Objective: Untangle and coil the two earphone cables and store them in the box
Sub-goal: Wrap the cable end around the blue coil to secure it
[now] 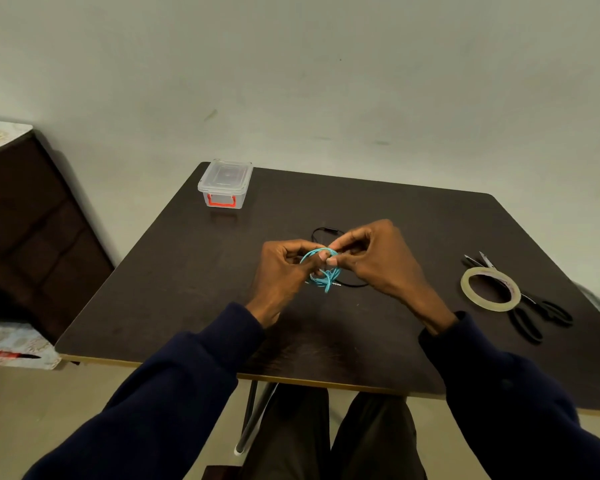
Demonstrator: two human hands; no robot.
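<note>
Over the middle of the dark table (194, 278) both hands hold a light blue earphone cable (321, 271) bunched into loops. My left hand (284, 271) grips the loops from the left. My right hand (371, 258) pinches the top of the blue loops with thumb and forefinger. A thin black earphone cable (326, 231) lies on the table behind and under the hands, mostly hidden; whether it is still caught in the blue one I cannot tell. A small clear plastic box (226, 183) with a red latch and its lid on stands at the far left corner.
A roll of clear tape (490, 288) lies at the right, partly on black-handled scissors (534, 313). A dark cabinet (32, 230) stands left of the table. The pale wall runs close behind the table's far edge.
</note>
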